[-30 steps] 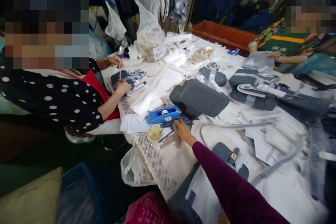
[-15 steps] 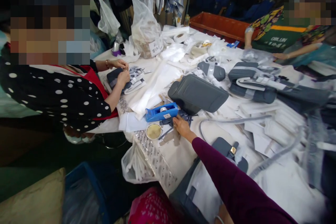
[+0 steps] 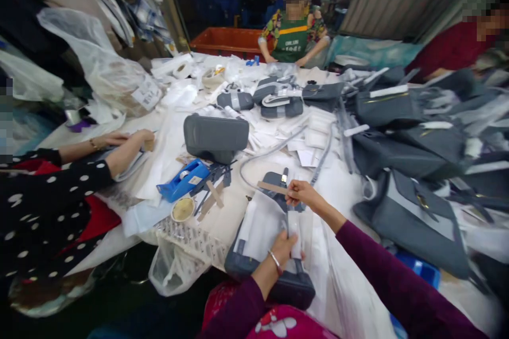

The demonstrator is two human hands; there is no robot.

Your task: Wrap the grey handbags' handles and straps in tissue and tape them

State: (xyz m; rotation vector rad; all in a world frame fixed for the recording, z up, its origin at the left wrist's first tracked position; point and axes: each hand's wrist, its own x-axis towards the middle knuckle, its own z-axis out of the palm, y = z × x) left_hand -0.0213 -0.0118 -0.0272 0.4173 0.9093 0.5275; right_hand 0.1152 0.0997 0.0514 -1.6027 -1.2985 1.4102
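A dark grey handbag (image 3: pixel 270 288) lies at the table's near edge in front of me, with a white sheet (image 3: pixel 260 222) over its face. My left hand (image 3: pixel 283 251) is closed on the bag's white-wrapped strap (image 3: pixel 294 222), with the thumb on top. Above it, my right hand (image 3: pixel 300 193) pinches one end of a flat brown strip (image 3: pixel 271 187), which points left over the bag's flap (image 3: pixel 272 177). A small gold clasp (image 3: pixel 284 178) shows beside the strip. Whether the strip touches the flap I cannot tell.
To the left stand a blue tape dispenser (image 3: pixel 185 180) and a round tin (image 3: pixel 183 209), near more brown strips (image 3: pixel 214 193). A grey bag (image 3: pixel 217 135) stands beyond. Several grey bags (image 3: pixel 413 206) crowd the right. Co-workers' hands (image 3: pixel 139 140) are at the left.
My right hand has come back from beside the tape dispenser to the bag, now with a brown strip. My left hand has come into clear view on the bag. The view has turned right.
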